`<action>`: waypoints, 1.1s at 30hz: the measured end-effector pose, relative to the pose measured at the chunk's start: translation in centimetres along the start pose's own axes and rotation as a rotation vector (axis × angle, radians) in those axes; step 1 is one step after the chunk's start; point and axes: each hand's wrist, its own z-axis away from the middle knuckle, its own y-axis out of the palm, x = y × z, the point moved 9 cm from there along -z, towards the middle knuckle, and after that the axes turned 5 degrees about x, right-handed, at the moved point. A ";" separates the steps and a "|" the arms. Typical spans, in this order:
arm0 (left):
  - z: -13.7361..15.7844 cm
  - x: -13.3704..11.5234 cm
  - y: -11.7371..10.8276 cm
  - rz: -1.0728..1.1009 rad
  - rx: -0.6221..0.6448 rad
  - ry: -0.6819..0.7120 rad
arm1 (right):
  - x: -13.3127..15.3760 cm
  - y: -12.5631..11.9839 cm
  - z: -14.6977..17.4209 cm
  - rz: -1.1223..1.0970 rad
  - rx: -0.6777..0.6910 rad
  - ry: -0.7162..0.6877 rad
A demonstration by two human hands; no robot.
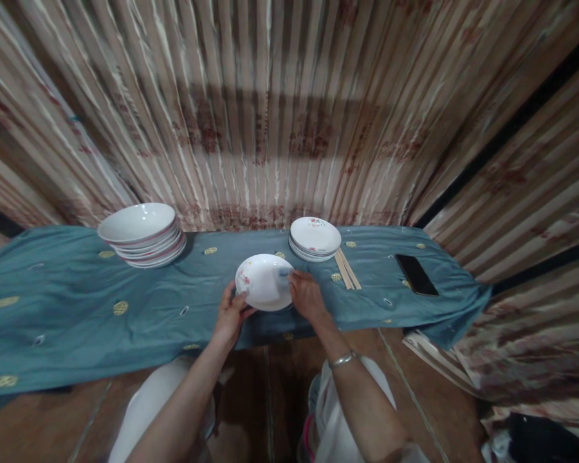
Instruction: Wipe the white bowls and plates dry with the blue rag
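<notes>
Here, the left hand (231, 312) grips the near-left rim of a flowered white plate (264, 286) over the bench (154, 308), thumb inside; the right hand (307, 294) curls at its right rim, exactly what it pinches unclear.

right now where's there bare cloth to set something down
Bare cloth lies in front of the bowl stack and between chopsticks and phone. Crowded where the chopsticks lie beside the plate stack, and around the held plate.

Teal-clothed table (149, 328), stacked white dishes (147, 247), stacked floral plates (315, 238), chopsticks (348, 270), black phone (415, 274)
</notes>
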 end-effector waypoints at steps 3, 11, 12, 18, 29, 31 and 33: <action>0.1 -0.3 0.3 0.016 -0.004 -0.030 | 0.9 1.4 -0.3 0.177 0.133 -0.025; -0.4 -0.3 0.2 -0.005 0.000 -0.035 | 2.3 1.3 0.0 0.277 0.312 0.035; -0.4 -0.2 0.2 -0.009 -0.001 -0.033 | 2.4 1.3 0.3 0.240 0.333 0.035; -0.3 -0.5 0.5 -0.020 0.014 -0.012 | 4.0 1.9 1.7 -0.137 0.373 -0.065; -0.7 -1.0 0.8 -0.072 0.021 0.032 | 6.9 3.6 -0.2 -0.469 0.274 -0.207; -0.7 -1.0 0.8 -0.078 0.024 0.046 | 7.5 3.6 -0.7 -0.462 0.243 -0.215; -0.8 -1.0 0.7 -0.091 0.014 0.054 | 7.9 3.7 -1.2 -0.444 0.216 -0.218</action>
